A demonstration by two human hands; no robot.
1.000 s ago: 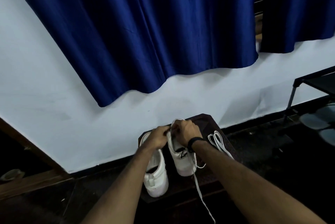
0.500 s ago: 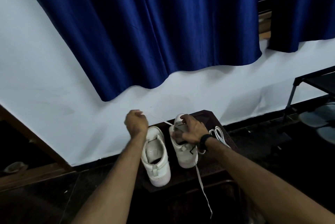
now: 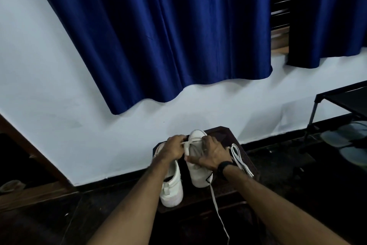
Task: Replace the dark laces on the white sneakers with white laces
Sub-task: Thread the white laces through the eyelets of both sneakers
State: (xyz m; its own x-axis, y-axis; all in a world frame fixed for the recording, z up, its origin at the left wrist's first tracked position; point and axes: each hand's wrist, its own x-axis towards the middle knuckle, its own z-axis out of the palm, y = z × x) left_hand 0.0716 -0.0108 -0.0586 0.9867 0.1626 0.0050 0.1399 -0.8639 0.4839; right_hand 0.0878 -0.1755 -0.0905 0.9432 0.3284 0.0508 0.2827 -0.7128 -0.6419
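Where the dark worktop [image 3: 236, 139] stands against the white wall, two white sneakers sit side by side. Left sneaker [image 3: 171, 189]: unattended, toe towards the wall. Right sneaker [image 3: 197, 173]: right hand [image 3: 211, 154] grips its upper, fingers curled over it. Left hand [image 3: 173, 149]: grip pinched on a white lace [image 3: 217, 211] at the toe end; its free end trails off the worktop's front. Spare white lace [image 3: 239, 158]: bundled, just right of the right sneaker. Blue curtain [image 3: 158, 36] above.
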